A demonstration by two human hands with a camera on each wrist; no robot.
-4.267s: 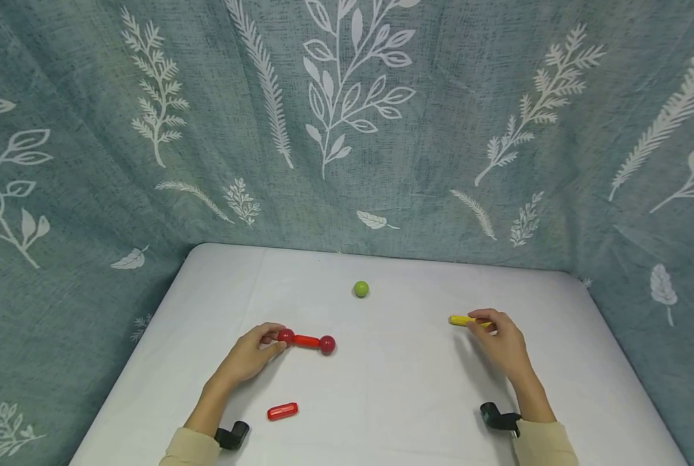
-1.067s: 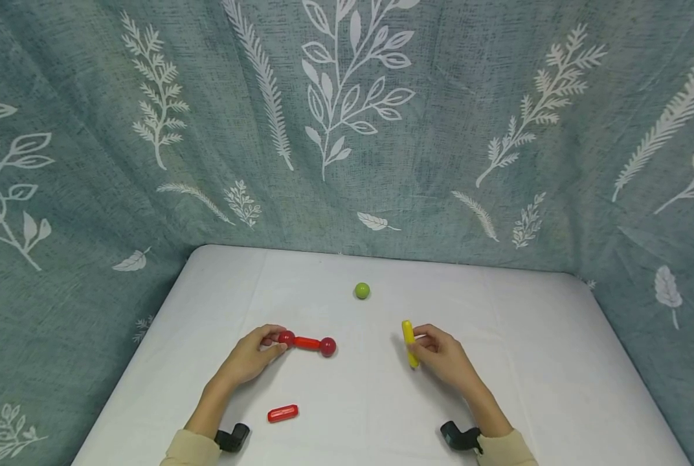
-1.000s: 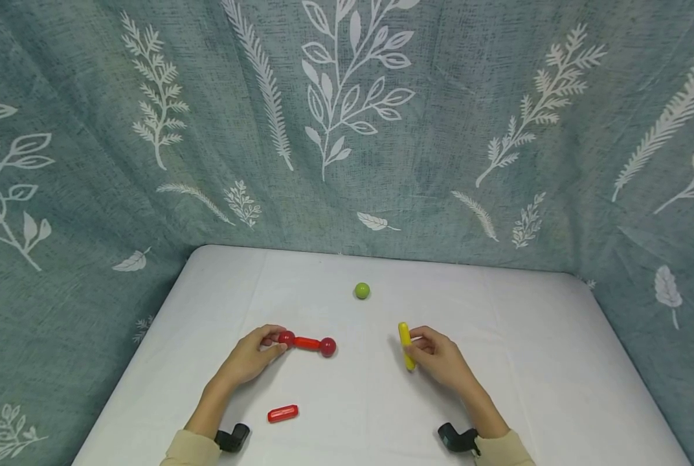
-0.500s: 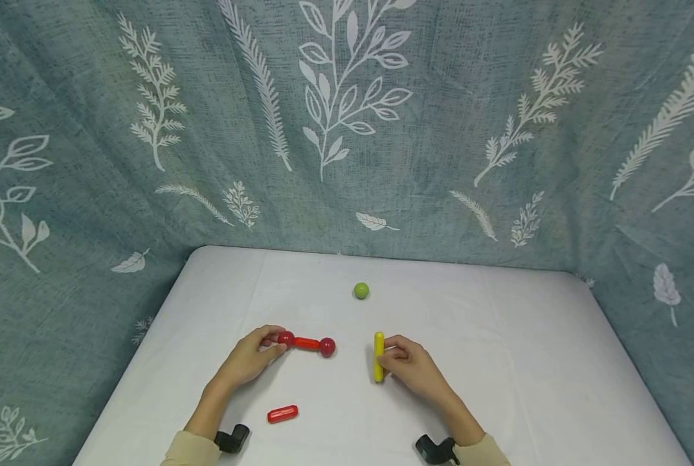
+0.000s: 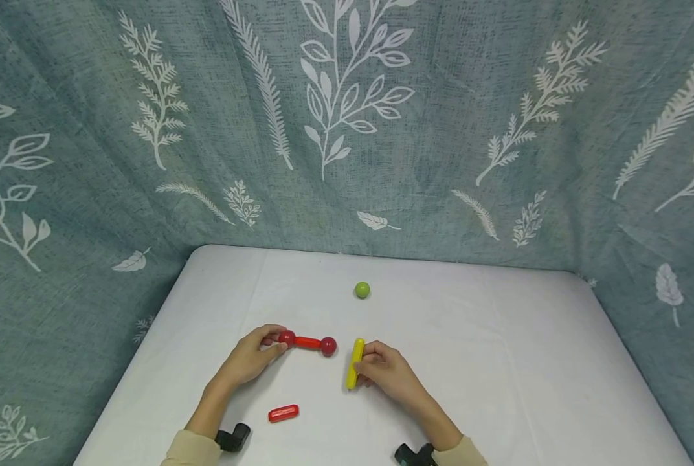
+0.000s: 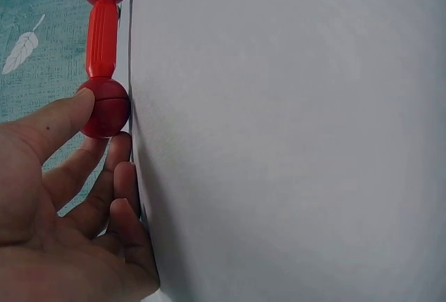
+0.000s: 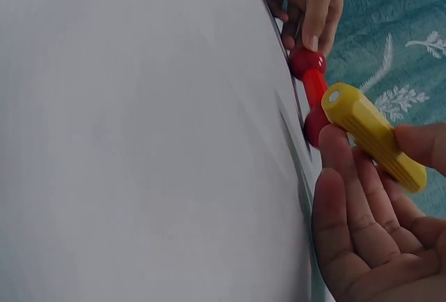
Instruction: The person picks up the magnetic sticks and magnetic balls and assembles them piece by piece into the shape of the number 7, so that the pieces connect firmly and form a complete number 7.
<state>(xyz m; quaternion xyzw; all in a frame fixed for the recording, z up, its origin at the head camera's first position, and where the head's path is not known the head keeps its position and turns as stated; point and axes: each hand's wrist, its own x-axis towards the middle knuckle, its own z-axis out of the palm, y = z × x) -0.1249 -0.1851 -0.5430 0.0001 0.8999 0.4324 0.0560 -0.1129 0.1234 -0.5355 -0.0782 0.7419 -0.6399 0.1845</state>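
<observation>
Leftward across the white cloth [image 5: 469,323] the yellow stick [image 5: 356,359] has come, carried by the right hand [image 5: 390,375], and its far end, which leaned left about a second ago, now leans a little right. Over on the other side, the left hand [image 5: 250,359] hasn't shifted; it pinches the outer red ball [image 5: 287,338] between thumb and finger, the rest of its fingers loosely bent. That ball joins a red bar [image 5: 308,343], with the inner red ball [image 5: 327,347] on the bar's other end.

From where I'm standing, the stick is between the inner ball and the right hand, just beside the ball but apart from it. Thumb and fingertips pinch the stick, leaving both ends free; whether it touches the cloth I can't tell. One end shows a pale disc, perhaps a magnet.

To bring stick and ball together well, I'd turn the stick until an end squarely faces the ball, then ease it in slowly, low and level. The left pinch should stay light but steady, since a sideways knock might swing the bar loose. Fingertips are best kept back from the leading end.
</observation>
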